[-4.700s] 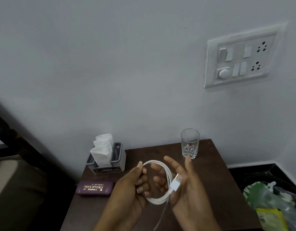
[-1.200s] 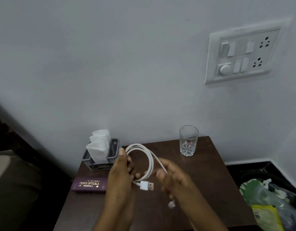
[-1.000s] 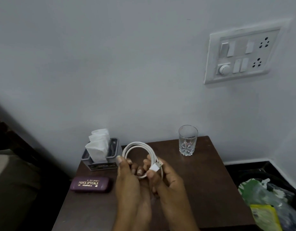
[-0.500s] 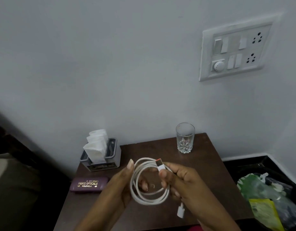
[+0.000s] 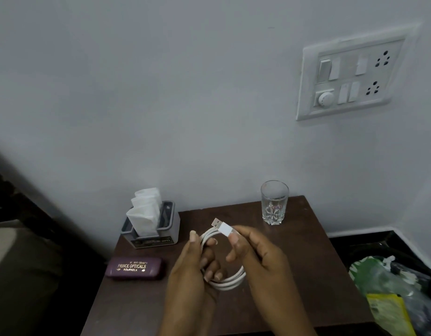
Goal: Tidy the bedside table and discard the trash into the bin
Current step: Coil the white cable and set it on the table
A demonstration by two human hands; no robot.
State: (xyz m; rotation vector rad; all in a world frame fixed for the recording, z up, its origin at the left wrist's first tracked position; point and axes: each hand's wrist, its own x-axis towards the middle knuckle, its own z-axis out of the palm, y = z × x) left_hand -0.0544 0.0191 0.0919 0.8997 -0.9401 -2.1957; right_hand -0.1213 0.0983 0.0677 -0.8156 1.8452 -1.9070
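Note:
A coiled white USB cable [image 5: 230, 280] is held above the dark wooden bedside table [image 5: 314, 265]. My left hand [image 5: 193, 270] grips the left side of the coil. My right hand [image 5: 260, 258] pinches the white plug end between thumb and forefinger, its metal tip pointing up and left. On the floor to the right stands a black bin [image 5: 355, 248] holding green, clear and yellow wrappers.
A clear drinking glass [image 5: 273, 202] stands at the table's back right. A grey holder with white tissues [image 5: 150, 225] sits at the back left, a maroon spectacle case [image 5: 135, 267] in front of it. A switchboard [image 5: 350, 78] is on the wall. Dark furniture lies to the left.
My right hand has lifted the USB plug up over the top of the coil. The loose end that hung below is out of sight, and the coil looks tighter.

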